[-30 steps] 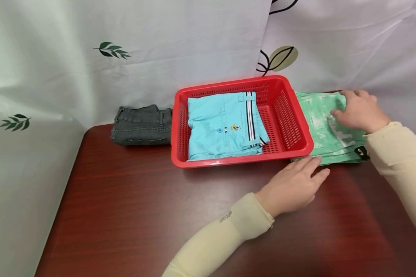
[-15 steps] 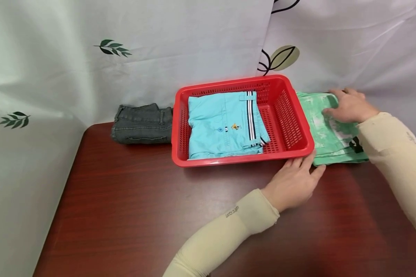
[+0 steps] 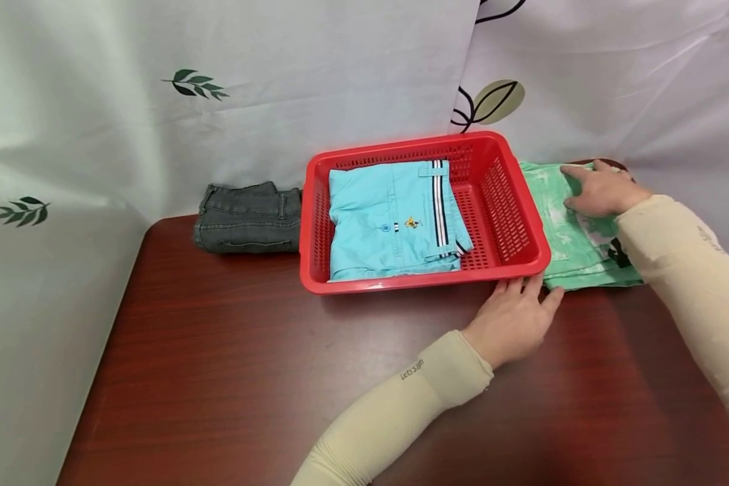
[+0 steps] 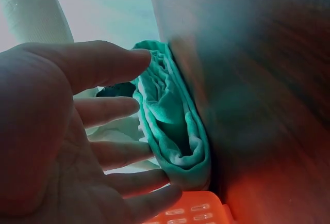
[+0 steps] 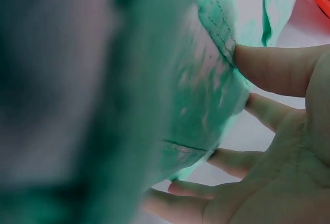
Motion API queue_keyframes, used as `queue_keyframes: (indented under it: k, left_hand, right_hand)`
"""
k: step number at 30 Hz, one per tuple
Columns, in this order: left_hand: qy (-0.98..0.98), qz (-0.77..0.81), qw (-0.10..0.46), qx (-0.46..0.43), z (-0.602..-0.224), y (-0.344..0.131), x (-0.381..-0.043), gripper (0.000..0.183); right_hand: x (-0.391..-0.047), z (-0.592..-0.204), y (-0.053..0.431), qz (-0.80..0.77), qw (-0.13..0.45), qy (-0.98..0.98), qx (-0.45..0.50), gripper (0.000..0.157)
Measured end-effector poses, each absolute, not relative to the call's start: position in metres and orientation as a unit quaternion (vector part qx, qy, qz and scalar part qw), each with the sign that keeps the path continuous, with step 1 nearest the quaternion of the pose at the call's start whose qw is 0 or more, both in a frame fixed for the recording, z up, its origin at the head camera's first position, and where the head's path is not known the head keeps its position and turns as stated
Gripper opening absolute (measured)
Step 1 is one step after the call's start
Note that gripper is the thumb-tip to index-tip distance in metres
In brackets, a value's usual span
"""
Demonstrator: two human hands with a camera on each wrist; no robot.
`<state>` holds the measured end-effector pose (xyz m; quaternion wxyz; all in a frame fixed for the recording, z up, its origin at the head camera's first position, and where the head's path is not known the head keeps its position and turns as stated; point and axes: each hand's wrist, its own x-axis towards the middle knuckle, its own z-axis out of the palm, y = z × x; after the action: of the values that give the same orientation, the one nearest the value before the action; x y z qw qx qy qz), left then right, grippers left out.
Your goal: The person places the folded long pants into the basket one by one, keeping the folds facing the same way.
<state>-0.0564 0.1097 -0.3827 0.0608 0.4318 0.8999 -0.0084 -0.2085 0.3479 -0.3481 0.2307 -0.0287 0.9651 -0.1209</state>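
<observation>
Trousers (image 3: 249, 226), dark grey and folded, lie well to the left of your hands, beside the red basket (image 3: 383, 284), which holds a folded blue garment (image 3: 370, 219). Your left hand (image 3: 513, 324) reaches its near right corner, fingers loosely extended and gripping nothing, at the near edge of the folded green garment (image 3: 574, 236). That garment lies between your hands: ahead and rightward of your left, leftward and nearer you from your right. The basket partly hides it, so its long axis is unclear. Your right hand (image 3: 604, 192) is spread, thumb and fingertips against its edge; neither hand is clearly nearer.
</observation>
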Motion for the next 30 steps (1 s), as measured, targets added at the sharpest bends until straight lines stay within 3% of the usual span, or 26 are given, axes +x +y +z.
queue_keyframes:
  k: [15, 22, 30]
  left_hand:
    - [0.898, -0.029, 0.041, 0.438, -0.386, 0.107, -0.058, 0.046]
    - [0.89, -0.023, -0.005, 0.454, -0.388, 0.102, -0.053, 0.041]
    - [0.888, -0.021, 0.014, 0.459, -0.388, 0.101, -0.05, 0.047]
  right_hand:
    - [-0.198, -0.352, 0.364, -0.162, 0.228, 0.958, -0.067, 0.074]
    - [-0.188, -0.354, 0.372, -0.155, 0.222, 0.96, -0.075, 0.077]
    - [-0.182, -0.355, 0.373, -0.148, 0.228, 0.96, -0.066, 0.078]
